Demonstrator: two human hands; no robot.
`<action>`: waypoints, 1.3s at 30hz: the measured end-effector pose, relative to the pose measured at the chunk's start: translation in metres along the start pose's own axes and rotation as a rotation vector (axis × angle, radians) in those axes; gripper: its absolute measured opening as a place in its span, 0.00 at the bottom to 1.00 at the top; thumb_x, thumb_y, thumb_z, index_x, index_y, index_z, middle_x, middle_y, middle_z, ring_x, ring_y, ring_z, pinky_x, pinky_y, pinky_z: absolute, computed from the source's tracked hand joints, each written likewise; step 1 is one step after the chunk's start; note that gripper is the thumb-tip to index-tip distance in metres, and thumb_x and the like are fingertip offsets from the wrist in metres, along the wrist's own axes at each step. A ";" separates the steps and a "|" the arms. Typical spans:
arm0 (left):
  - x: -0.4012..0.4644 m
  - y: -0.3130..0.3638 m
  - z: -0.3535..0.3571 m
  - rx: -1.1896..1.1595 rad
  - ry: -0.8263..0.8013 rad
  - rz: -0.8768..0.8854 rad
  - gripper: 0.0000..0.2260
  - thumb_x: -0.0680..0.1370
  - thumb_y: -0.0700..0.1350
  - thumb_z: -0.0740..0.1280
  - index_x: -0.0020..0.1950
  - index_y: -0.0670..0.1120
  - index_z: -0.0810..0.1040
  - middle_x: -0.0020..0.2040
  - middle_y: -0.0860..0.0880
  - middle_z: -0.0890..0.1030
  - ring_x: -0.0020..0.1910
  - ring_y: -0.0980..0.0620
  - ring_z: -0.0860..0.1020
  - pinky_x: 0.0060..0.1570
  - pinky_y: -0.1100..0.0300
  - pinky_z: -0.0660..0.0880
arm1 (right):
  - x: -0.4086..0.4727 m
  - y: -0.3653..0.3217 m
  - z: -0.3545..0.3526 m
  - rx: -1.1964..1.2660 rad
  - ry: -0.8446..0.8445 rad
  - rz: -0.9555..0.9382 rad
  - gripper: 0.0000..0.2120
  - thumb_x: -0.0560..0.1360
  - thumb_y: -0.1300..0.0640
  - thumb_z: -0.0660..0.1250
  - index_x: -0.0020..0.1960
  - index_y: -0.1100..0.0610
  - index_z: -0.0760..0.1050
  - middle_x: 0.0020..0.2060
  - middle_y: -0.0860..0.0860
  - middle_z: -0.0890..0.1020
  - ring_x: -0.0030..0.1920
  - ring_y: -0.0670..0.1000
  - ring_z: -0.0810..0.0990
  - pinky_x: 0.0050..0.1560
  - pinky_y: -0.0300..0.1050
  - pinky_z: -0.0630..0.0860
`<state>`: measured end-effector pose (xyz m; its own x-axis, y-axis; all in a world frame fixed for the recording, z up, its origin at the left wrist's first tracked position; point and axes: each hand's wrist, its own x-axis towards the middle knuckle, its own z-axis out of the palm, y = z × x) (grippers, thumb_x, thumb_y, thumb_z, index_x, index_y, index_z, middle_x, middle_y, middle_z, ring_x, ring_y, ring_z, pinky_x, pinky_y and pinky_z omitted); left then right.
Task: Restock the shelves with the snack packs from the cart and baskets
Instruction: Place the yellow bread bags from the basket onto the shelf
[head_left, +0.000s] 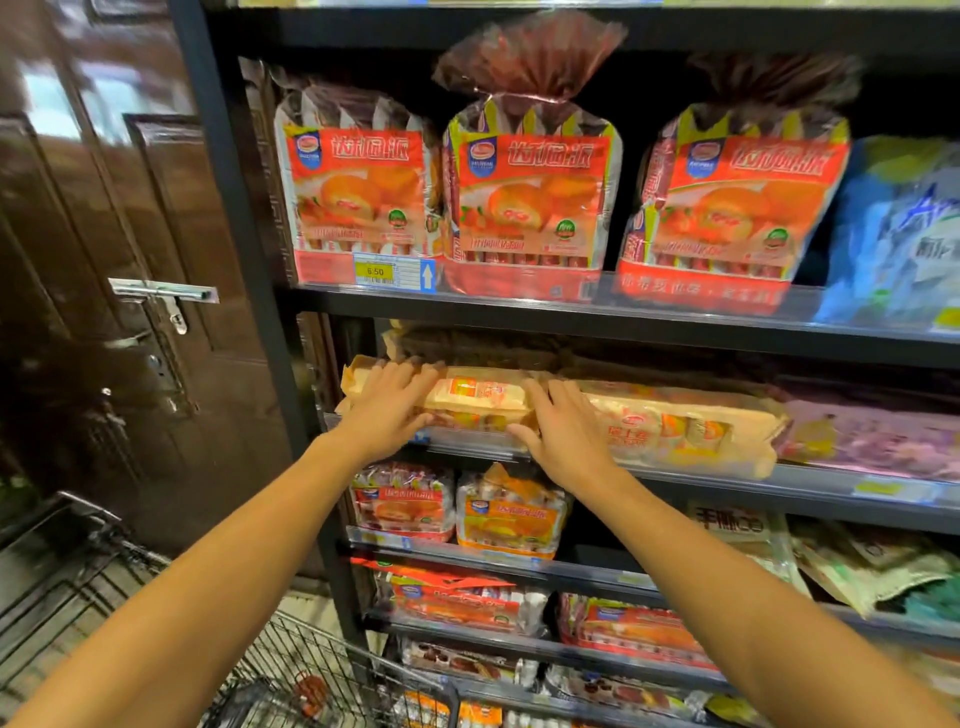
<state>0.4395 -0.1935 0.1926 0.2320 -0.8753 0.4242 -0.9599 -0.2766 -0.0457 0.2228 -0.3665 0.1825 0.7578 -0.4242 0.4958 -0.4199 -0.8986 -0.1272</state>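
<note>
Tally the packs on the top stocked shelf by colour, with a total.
Red and orange cake bags: 3
Blue pack: 1
Total: 4, as far as the view shows; the shelf runs past the right edge.

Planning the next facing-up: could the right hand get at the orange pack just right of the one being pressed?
Probably yes: the right hand rests beside that orange pack, whose front lies uncovered at the shelf edge.

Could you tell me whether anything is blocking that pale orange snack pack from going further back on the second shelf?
Nothing visible blocks it. Both the left hand and right hand lie flat on the snack pack, already at the shelf front. A similar pack lies beside it on the right; the space behind is too dark to judge.
</note>
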 end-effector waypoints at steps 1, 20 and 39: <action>-0.002 0.001 0.006 0.009 0.019 0.013 0.28 0.79 0.48 0.70 0.78 0.47 0.65 0.68 0.39 0.72 0.67 0.35 0.69 0.67 0.37 0.65 | -0.003 0.001 0.004 -0.041 0.021 -0.001 0.28 0.81 0.41 0.62 0.76 0.51 0.62 0.69 0.54 0.71 0.68 0.55 0.67 0.66 0.51 0.69; 0.003 0.072 0.038 -0.009 0.041 -0.242 0.28 0.81 0.64 0.50 0.81 0.60 0.56 0.82 0.43 0.56 0.78 0.30 0.51 0.72 0.30 0.56 | -0.083 0.094 -0.012 -0.106 0.015 -0.004 0.26 0.84 0.42 0.56 0.80 0.43 0.57 0.82 0.49 0.47 0.81 0.59 0.38 0.75 0.72 0.45; -0.007 0.128 0.064 0.004 0.038 -0.163 0.28 0.83 0.64 0.49 0.82 0.56 0.57 0.84 0.46 0.47 0.81 0.36 0.40 0.77 0.34 0.49 | -0.118 0.117 -0.027 -0.150 -0.078 0.142 0.34 0.82 0.35 0.52 0.83 0.48 0.47 0.82 0.47 0.41 0.81 0.58 0.37 0.79 0.63 0.49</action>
<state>0.3250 -0.2478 0.1261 0.3787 -0.8032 0.4598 -0.9093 -0.4154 0.0231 0.0710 -0.4183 0.1324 0.7196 -0.5582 0.4131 -0.5905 -0.8049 -0.0589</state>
